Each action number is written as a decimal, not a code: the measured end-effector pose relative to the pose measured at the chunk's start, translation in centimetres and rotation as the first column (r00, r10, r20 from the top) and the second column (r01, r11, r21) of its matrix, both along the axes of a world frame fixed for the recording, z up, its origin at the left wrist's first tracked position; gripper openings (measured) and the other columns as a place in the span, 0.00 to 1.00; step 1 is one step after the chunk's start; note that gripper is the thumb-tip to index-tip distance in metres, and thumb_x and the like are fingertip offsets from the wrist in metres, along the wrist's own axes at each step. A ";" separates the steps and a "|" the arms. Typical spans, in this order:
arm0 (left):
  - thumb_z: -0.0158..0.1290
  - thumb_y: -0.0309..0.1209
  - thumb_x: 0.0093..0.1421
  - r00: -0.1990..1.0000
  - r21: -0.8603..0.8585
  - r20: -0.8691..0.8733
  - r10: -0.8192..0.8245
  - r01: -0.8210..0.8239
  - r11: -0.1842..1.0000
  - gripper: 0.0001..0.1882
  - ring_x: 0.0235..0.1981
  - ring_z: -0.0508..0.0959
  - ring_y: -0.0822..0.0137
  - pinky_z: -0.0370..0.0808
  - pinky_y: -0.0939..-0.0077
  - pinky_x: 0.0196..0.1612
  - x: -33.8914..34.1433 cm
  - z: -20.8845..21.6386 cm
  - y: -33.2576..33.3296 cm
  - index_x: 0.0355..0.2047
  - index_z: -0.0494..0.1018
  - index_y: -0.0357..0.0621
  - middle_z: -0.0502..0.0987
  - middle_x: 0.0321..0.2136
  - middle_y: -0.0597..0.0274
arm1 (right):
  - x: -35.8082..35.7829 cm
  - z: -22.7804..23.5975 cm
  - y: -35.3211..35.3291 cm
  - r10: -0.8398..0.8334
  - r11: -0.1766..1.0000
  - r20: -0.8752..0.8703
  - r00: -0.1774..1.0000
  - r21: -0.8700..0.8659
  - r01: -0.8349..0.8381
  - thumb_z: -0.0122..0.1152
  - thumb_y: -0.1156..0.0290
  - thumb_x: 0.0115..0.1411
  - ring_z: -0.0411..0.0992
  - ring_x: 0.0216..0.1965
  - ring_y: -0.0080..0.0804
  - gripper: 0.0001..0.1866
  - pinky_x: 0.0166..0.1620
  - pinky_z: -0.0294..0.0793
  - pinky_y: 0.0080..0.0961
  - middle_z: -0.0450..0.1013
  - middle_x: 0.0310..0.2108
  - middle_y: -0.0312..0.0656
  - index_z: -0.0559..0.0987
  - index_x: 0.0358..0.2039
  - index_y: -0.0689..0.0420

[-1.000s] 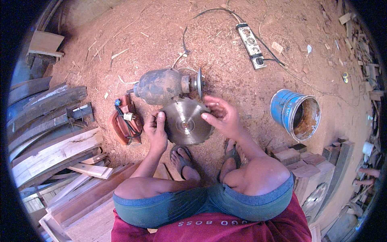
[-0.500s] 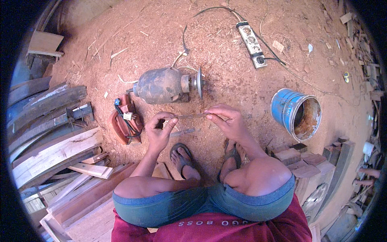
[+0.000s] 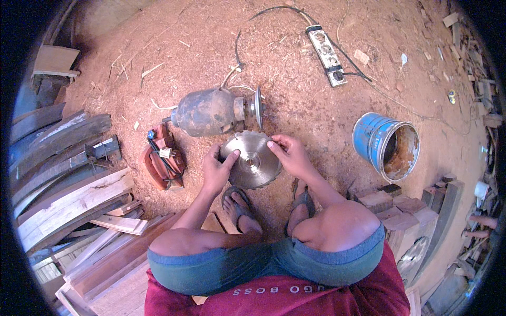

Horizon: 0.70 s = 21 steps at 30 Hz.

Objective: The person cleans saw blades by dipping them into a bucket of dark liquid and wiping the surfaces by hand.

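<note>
Between my hands is a round, shiny circular saw blade (image 3: 253, 171), its flat face turned up toward me and its centre hole showing. My left hand (image 3: 217, 167) grips the blade's left edge, thumb on top. On the upper right edge, my right hand (image 3: 289, 152) pinches it between thumb and fingers. Just beyond the blade lies a dusty grey motor (image 3: 208, 111) with a grinding disc (image 3: 259, 108) on its right end. Left of my left hand sits a red power tool (image 3: 163, 160) with its cord and plug bundled on it.
A white power strip (image 3: 326, 55) with cables lies at the far right. An open blue metal can (image 3: 371, 139), rusty inside, rests on its side at right. Wood planks (image 3: 79, 205) are stacked at left, and wood blocks (image 3: 398, 210) at near right. Sawdust covers the dirt floor.
The saw blade has been tilted from edge-on to face-up, so its whole disc now shows. Both hands keep hold of it, with little shift in place.
</note>
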<state>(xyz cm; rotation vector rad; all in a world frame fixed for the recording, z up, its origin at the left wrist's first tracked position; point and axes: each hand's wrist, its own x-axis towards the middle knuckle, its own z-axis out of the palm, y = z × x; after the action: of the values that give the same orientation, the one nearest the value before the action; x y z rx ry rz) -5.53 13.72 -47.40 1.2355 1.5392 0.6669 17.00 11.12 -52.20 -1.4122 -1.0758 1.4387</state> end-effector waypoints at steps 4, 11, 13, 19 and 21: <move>0.62 0.28 0.59 1.000 -0.018 0.025 -0.004 0.004 1.000 0.15 0.36 0.78 0.71 0.75 0.75 0.42 0.1 -0.8 0.4 0.43 0.74 0.33 0.81 0.35 0.58 | -0.1 -0.7 0.4 -0.015 1.000 0.077 0.997 0.008 0.014 0.60 0.66 0.66 0.74 0.35 0.19 0.13 0.40 0.73 0.22 0.80 0.33 0.38 0.80 0.40 0.66; 0.61 0.28 0.60 0.997 0.014 0.082 0.000 -0.001 1.000 0.14 0.36 0.78 0.71 0.75 0.75 0.42 0.1 -1.9 0.9 0.43 0.74 0.33 0.80 0.36 0.58 | -0.4 -1.3 0.9 -0.048 0.999 0.105 0.993 0.012 0.047 0.60 0.63 0.65 0.78 0.32 0.29 0.15 0.39 0.75 0.29 0.80 0.30 0.48 0.81 0.39 0.65; 0.61 0.28 0.60 0.997 0.003 0.074 -0.004 0.003 1.000 0.15 0.36 0.78 0.72 0.75 0.75 0.42 0.1 -2.0 1.0 0.44 0.74 0.33 0.80 0.36 0.58 | -0.5 -1.5 1.0 -0.055 0.998 0.126 0.991 0.008 0.054 0.60 0.63 0.64 0.78 0.31 0.30 0.15 0.39 0.75 0.29 0.80 0.30 0.49 0.81 0.38 0.65; 0.61 0.27 0.60 0.998 -0.002 0.065 -0.011 0.011 1.000 0.17 0.36 0.78 0.71 0.75 0.75 0.42 0.4 -1.9 1.1 0.47 0.73 0.32 0.80 0.36 0.58 | -0.5 -1.6 1.0 -0.071 0.997 0.159 0.985 0.020 0.069 0.59 0.64 0.64 0.79 0.30 0.31 0.15 0.37 0.75 0.30 0.80 0.30 0.50 0.82 0.37 0.65; 0.60 0.26 0.60 0.995 -0.014 0.097 0.016 -0.015 1.000 0.16 0.37 0.78 0.71 0.75 0.75 0.43 0.6 -1.9 1.1 0.47 0.73 0.32 0.80 0.37 0.58 | -0.5 -1.4 1.1 -0.059 0.998 0.153 0.986 0.003 0.059 0.59 0.64 0.64 0.79 0.31 0.31 0.15 0.38 0.75 0.31 0.81 0.30 0.50 0.82 0.38 0.65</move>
<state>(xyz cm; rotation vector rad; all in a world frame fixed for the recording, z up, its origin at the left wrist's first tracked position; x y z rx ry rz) -4.95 14.80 -49.25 1.1652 1.4718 0.7153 16.49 12.19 -53.56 -1.5633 -1.1181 1.3061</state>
